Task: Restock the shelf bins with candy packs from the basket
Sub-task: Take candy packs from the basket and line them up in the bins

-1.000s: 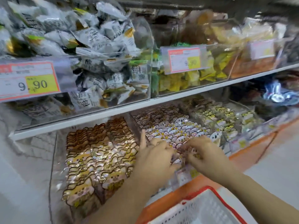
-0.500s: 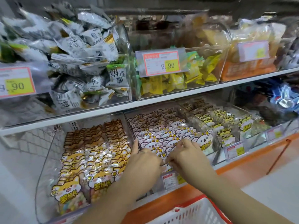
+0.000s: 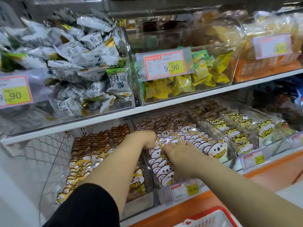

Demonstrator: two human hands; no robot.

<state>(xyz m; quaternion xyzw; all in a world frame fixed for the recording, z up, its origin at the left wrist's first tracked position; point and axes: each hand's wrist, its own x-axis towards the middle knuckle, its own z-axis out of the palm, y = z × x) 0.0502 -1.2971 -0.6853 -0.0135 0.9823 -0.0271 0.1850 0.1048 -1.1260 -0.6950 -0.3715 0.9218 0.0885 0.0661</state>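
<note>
The koala candy packs [image 3: 216, 148] are glossy, die-cut film pouches shaped like a round-eared head with a small flower. They stand on edge in the middle bin [image 3: 162, 199] of the lower shelf, a clear, hard plastic box with straight walls. The packs are filed in tight overlapping rows, printed faces towards the aisle, and the rows run along the bin's length from its front wall back under the white shelf board [image 3: 164, 104]. The left hand [image 3: 145, 138] reaches over the near wall into the back half of the rows. Its fingers are buried among the pack tops, so I cannot tell whether it grasps anything. The right hand [image 3: 180, 158] lies palm down across the front rows, fingers relaxed on the pack tops and pinching nothing that shows. A black sleeve [image 3: 88, 207] covers the left upper arm. The left forearm crosses in front of the neighbouring bin of orange-brown dog packs [image 3: 86, 154] and hides part of it. On the other side sits a bin of yellow cat-faced packs [image 3: 242, 140]. On the shelf above, crinkled grey-white pillow packs [image 3: 91, 66] are heaped loosely beside yellow pouches [image 3: 185, 84], with a price tag [image 3: 164, 65] in front. The white basket [image 3: 213, 210] with its red rim shows at the bottom edge.
</note>
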